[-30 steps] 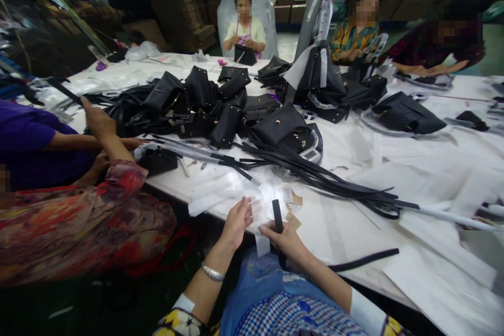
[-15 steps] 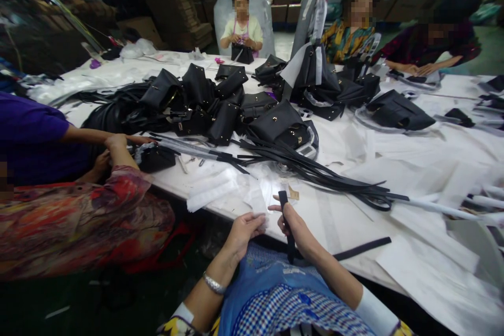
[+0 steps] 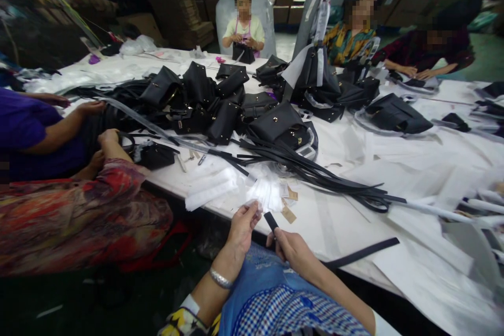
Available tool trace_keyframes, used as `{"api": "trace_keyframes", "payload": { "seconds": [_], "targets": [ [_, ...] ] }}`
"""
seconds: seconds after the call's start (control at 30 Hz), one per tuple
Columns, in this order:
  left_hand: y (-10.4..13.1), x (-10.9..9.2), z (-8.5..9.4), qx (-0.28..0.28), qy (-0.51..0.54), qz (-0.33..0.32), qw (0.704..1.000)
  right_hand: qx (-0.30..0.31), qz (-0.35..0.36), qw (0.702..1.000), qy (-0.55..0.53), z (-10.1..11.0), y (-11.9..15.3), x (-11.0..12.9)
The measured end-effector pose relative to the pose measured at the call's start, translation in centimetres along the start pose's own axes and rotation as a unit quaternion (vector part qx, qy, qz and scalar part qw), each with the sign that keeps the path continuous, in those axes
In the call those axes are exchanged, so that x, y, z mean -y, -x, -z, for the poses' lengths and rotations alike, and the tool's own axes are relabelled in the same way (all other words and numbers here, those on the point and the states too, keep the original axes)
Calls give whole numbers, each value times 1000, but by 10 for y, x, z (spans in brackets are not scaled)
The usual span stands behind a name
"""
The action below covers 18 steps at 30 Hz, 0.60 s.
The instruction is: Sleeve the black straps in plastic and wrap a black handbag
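My right hand (image 3: 290,245) is closed around a flat black strap (image 3: 271,221), whose squared end points up and left. A longer length of black strap (image 3: 364,253) lies on the table to the right of that forearm; whether it is the same piece is hidden. My left hand (image 3: 241,230) pinches the edge of a thin, clear plastic sleeve (image 3: 255,205) between thumb and fingertips. The strap's end is close to the sleeve, just right of my left fingertips. Beyond them lies a fanned stack of white translucent sleeves (image 3: 266,191).
Small brown tags (image 3: 289,214) lie beside the sleeves. A bundle of black straps (image 3: 315,176) crosses the table (image 3: 338,226), with black handbags (image 3: 275,121) heaped behind. Co-workers sit at left (image 3: 43,136) and across the table. White sheets (image 3: 425,283) hang over the right edge.
My right hand has lowered and its extended fingers have closed on the strap, which now tilts towards my left hand. A second brown tag shows. The purple-sleeved co-worker's arms have drawn back left.
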<state>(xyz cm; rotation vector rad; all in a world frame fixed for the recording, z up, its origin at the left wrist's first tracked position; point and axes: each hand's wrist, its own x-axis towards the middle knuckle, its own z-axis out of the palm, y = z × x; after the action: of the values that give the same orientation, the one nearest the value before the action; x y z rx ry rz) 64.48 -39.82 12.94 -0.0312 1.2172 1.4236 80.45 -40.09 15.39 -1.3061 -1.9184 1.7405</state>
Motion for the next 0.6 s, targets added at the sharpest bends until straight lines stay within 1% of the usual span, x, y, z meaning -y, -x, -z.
{"api": "trace_keyframes", "payload": {
  "seconds": [0.1,0.27,0.47,0.6],
  "targets": [
    [2,1,-1,4,-2,4,1000,-25,2,997,71,-1,-5,-1],
    [3,3,-1,10,9,11,1000,-59,-2,980,192,0,-9,-3],
    [3,3,-3,-1,20,24,1000,-64,-27,967,244,2,-11,-3],
    [4,7,-4,34,17,14,999,-55,-31,963,262,0,-15,-5]
  ]
}}
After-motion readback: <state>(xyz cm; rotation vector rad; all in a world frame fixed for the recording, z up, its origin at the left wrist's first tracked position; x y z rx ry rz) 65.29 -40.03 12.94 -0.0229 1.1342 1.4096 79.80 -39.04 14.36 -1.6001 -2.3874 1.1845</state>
